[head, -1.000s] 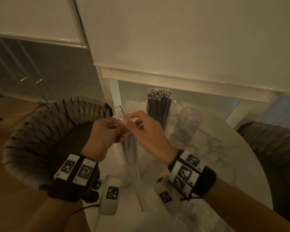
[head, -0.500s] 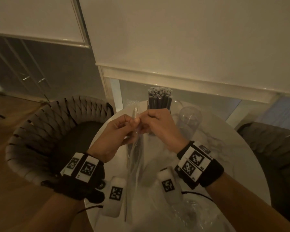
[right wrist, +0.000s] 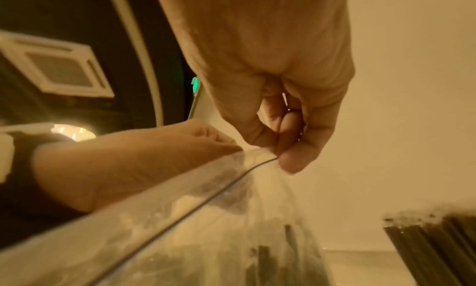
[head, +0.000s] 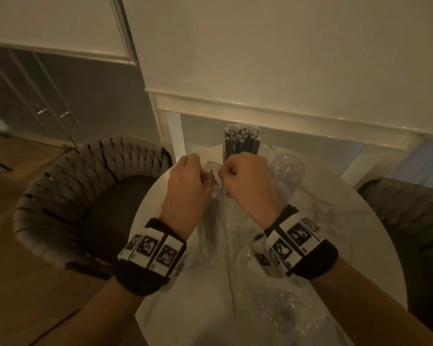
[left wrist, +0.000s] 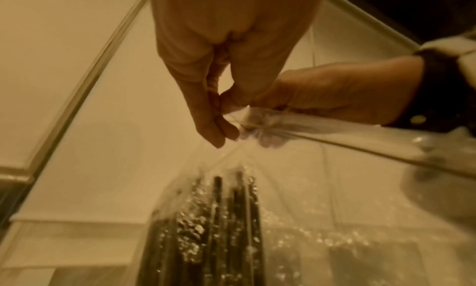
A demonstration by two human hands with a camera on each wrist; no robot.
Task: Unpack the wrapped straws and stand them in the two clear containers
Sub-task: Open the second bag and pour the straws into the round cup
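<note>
Both hands hold a clear plastic bag of dark straws (head: 214, 221) upright over the table. My left hand (head: 185, 181) pinches the bag's top edge (left wrist: 247, 119) on one side, and my right hand (head: 245, 178) pinches the other side (right wrist: 268, 154). Dark straws (left wrist: 226, 219) show through the film below the hands. Behind the hands stands a clear container packed with black straws (head: 241, 141). To its right is an empty clear container (head: 288, 171).
The round marble table (head: 335, 221) has crumpled clear wrapping (head: 280, 310) near its front edge. A woven chair (head: 68, 201) stands at the left and another chair (head: 405, 208) at the right. A window frame (head: 285, 113) runs behind the table.
Both hands have risen and drawn slightly apart at the top of the bag, their backs now turned towards me. The bag hangs straighter between them.
</note>
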